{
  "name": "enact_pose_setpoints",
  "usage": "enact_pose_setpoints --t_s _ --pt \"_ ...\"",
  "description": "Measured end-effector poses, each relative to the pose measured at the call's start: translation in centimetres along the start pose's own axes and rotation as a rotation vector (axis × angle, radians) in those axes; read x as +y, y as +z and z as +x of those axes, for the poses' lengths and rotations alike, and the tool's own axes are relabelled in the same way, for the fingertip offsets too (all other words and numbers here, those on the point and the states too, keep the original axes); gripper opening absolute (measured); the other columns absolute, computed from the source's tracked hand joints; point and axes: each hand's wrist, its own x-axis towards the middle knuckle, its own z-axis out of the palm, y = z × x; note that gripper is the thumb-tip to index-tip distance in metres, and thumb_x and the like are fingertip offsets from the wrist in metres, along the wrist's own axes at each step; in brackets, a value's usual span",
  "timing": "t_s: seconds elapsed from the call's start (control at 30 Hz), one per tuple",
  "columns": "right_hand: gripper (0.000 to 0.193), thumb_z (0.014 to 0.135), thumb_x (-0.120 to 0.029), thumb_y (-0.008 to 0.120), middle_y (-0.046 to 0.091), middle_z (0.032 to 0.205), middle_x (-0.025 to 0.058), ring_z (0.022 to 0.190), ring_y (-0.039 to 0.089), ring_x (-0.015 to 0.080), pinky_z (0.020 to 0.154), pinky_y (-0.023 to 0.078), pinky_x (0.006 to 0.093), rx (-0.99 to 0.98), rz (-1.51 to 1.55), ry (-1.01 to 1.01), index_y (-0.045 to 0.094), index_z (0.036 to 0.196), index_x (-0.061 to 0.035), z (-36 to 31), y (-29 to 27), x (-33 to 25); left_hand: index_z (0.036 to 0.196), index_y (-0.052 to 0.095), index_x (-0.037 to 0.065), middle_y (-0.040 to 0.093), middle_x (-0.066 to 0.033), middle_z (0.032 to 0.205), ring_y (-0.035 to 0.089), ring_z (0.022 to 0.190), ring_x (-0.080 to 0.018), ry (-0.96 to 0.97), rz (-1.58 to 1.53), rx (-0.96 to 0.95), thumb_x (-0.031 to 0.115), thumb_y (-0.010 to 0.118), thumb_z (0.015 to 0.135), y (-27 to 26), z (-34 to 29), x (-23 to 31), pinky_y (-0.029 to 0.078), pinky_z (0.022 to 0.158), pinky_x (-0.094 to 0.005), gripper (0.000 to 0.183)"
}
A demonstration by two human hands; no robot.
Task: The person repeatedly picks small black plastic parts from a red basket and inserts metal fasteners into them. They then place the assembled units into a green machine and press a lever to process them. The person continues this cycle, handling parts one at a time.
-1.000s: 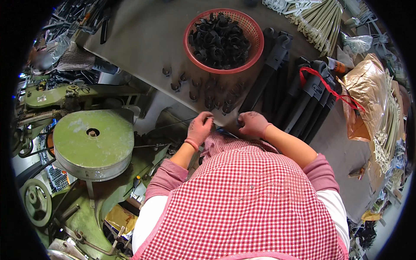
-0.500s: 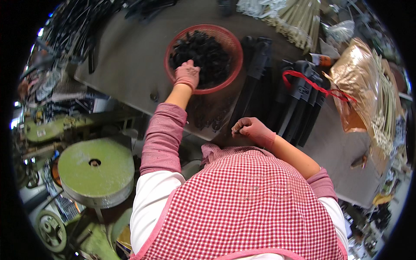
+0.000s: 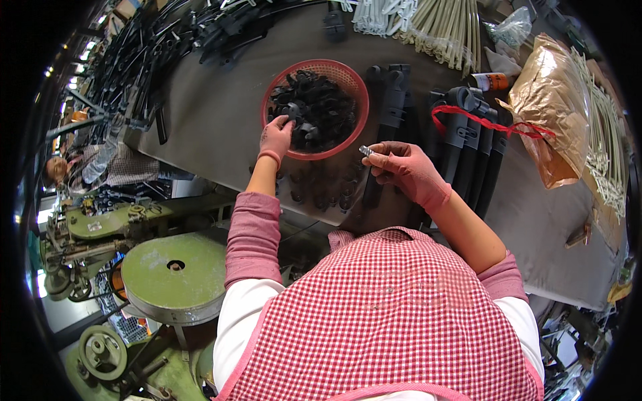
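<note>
My left hand, in a pink glove, pinches a small rounded black plastic part at the near left edge of a red perforated basket. More black plastic pieces are heaped inside it. My right hand, gloved with darkened fingertips, is closed on a small shiny metal piece, perhaps a spring or a screw; its exact kind is too small to tell. It is held above the table, right of several small dark parts lying near the edge.
Black tubes with joint fittings, bound by a red strap, lie to the right. Beyond are a brown plastic-wrapped package and pale rods. Dark rods crowd the far left. A green machine stands left, and another person is beyond.
My left hand has come up out of the heap toward the basket's left edge with a black part. The right hand has risen and turned, showing the metal piece.
</note>
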Motion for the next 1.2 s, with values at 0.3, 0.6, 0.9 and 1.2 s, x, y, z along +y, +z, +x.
enact_pose_setpoints --t_s 0.3,0.6,0.9,1.2 --pt "0.022 0.091 -0.015 0.072 0.069 0.092 0.0010 0.080 0.063 0.0084 0.073 0.049 0.0230 -0.077 0.074 -0.066 0.067 0.110 -0.0042 -0.1 2.2 0.3 0.106 0.066 0.004 0.064 -0.0007 0.085 0.061 0.072 -0.0096 -0.154 -0.876 -0.237 0.015 0.063 0.097 0.2 -6.3 10.3 0.053 0.065 -0.0236 0.015" --pt "0.021 0.087 -0.018 0.075 0.066 0.086 -0.0019 0.076 0.059 0.0047 0.070 0.048 0.0200 -0.137 -0.134 -0.038 0.070 0.100 -0.0026 -2.9 2.5 -1.5 0.111 0.065 0.000 0.067 -0.0037 0.090 0.063 0.075 -0.0093 -0.143 -1.044 -0.503 0.011 0.069 0.092 0.6 -15.9 17.7 0.052 0.065 -0.0229 0.022" --pt "0.024 0.083 -0.020 0.079 0.066 0.083 -0.0010 0.074 0.056 0.0056 0.068 0.045 0.0208 -0.075 -0.298 -0.121 0.072 0.094 -0.0003 -4.0 2.8 -1.4 0.107 0.066 0.000 0.067 -0.0042 0.084 0.064 0.068 -0.0105 -0.060 -1.018 -0.442 0.013 0.070 0.091 0.9 -17.1 18.1 0.053 0.058 -0.0225 0.021" --pt "0.019 0.083 -0.013 0.078 0.067 0.085 0.0005 0.077 0.061 0.0068 0.069 0.049 0.0207 -0.186 -0.212 0.042 0.072 0.094 0.0008 -4.2 2.3 -2.4 0.105 0.065 -0.003 0.067 -0.0077 0.082 0.066 0.068 -0.0139 -0.091 -1.065 -0.496 0.009 0.068 0.092 0.7 -17.5 18.2 0.056 0.057 -0.0259 0.018"
